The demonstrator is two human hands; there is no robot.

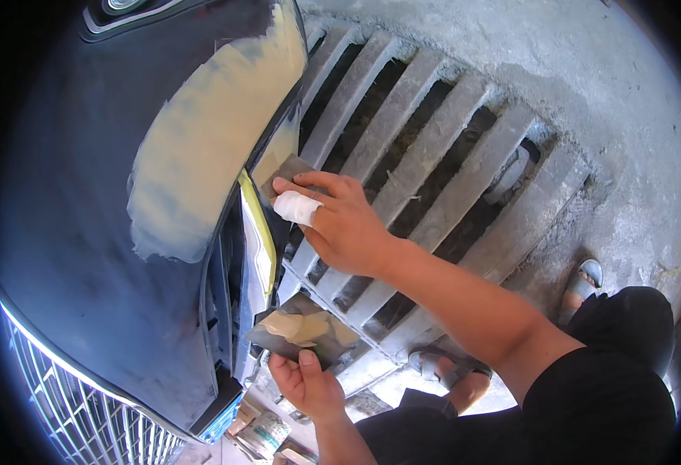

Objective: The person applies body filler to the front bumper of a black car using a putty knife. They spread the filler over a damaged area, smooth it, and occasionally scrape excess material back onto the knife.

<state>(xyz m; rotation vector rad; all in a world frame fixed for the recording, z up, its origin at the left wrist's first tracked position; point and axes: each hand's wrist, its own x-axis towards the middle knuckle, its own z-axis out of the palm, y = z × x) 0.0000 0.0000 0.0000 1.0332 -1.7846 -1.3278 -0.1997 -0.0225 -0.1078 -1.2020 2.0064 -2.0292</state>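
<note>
Beige putty [212, 132] (dark blue-grey panel [69, 186])

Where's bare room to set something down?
Bare concrete floor, beyond the slatted grate's upper-right edge. Crowded: the edge of the dark car panel by the right hand and its spreader, and the jumble below-left of the left hand.

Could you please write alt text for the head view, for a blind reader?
A person's right hand, one finger wrapped in white, holds a dark spreader at the edge of a dark car smeared with beige paste, while the left hand holds a plate bearing more paste. Beside the car is a floor grate.
</note>
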